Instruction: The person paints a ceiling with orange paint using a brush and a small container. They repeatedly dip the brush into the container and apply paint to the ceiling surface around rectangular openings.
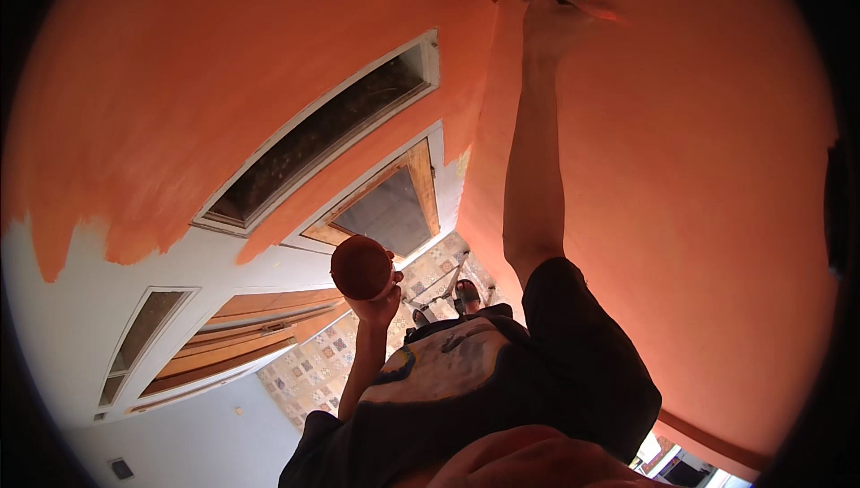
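Observation:
My left hand (380, 304) grips a round paint pot (362, 267) from its side and holds it up at the left of my body. The pot's mouth faces up and its inside looks dark orange-brown. My right arm stretches far up along the orange wall (681, 174). At the top of it my right hand (546, 22) is closed around what looks like a paintbrush (591, 6), smeared by motion. The brush is against the wall, close to the corner where two walls meet; its bristles cannot be made out clearly.
The left wall (179, 67) is orange above, with a ragged edge over white. It has a long vent window (322, 134) and a wood-framed door (385, 210). Another wooden door (242, 336) stands lower left. My sandalled feet (467, 293) are above patterned tiles (313, 371), beside thin metal legs.

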`<act>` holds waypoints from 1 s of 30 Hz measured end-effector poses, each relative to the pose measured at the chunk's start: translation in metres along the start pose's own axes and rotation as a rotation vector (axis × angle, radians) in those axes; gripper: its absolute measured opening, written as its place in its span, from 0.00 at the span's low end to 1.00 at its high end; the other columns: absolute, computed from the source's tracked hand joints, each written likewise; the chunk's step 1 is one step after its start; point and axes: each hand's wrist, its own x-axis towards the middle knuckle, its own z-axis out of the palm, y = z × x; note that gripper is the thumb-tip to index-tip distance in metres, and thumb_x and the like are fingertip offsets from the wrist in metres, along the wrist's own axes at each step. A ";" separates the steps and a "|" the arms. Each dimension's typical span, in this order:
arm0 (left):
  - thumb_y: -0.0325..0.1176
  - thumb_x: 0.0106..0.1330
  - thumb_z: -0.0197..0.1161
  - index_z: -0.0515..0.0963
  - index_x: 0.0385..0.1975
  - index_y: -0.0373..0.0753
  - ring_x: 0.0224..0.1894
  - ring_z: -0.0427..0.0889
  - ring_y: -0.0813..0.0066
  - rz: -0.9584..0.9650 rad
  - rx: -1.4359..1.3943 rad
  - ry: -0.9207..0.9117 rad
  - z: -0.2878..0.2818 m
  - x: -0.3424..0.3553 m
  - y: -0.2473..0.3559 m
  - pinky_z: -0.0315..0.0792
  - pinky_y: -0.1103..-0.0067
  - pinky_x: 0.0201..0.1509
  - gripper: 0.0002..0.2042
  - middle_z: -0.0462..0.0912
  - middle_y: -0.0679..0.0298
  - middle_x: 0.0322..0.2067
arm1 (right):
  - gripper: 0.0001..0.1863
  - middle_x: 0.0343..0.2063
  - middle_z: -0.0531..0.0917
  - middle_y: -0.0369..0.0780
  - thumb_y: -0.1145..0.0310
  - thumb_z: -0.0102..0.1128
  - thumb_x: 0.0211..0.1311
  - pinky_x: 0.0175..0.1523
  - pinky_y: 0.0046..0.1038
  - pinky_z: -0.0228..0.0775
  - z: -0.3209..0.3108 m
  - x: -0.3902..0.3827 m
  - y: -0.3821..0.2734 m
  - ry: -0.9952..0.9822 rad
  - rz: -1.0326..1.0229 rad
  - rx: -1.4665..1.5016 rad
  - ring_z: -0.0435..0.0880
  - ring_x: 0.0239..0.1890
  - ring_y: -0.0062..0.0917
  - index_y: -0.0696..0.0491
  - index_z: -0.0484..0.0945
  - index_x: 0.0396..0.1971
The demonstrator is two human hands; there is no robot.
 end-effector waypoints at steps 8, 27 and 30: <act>0.65 0.69 0.52 0.62 0.69 0.47 0.43 0.83 0.50 0.029 0.159 -0.051 0.006 0.001 -0.001 0.83 0.71 0.29 0.36 0.76 0.47 0.55 | 0.06 0.29 0.82 0.37 0.73 0.66 0.63 0.37 0.27 0.79 0.029 0.004 0.013 0.046 -0.104 -0.008 0.81 0.30 0.23 0.56 0.76 0.32; 0.59 0.69 0.56 0.69 0.64 0.45 0.43 0.81 0.53 -0.078 -0.033 0.040 0.014 -0.003 -0.011 0.80 0.75 0.29 0.30 0.75 0.47 0.57 | 0.06 0.37 0.77 0.38 0.78 0.59 0.62 0.34 0.24 0.79 -0.029 -0.112 0.046 0.355 0.718 0.482 0.79 0.37 0.24 0.56 0.70 0.34; 0.58 0.69 0.56 0.71 0.63 0.45 0.41 0.81 0.53 -0.027 0.005 0.072 0.015 -0.006 -0.020 0.80 0.76 0.28 0.29 0.76 0.47 0.56 | 0.08 0.36 0.77 0.39 0.77 0.61 0.62 0.33 0.25 0.81 -0.034 -0.109 0.042 0.281 0.648 0.364 0.81 0.34 0.24 0.57 0.69 0.35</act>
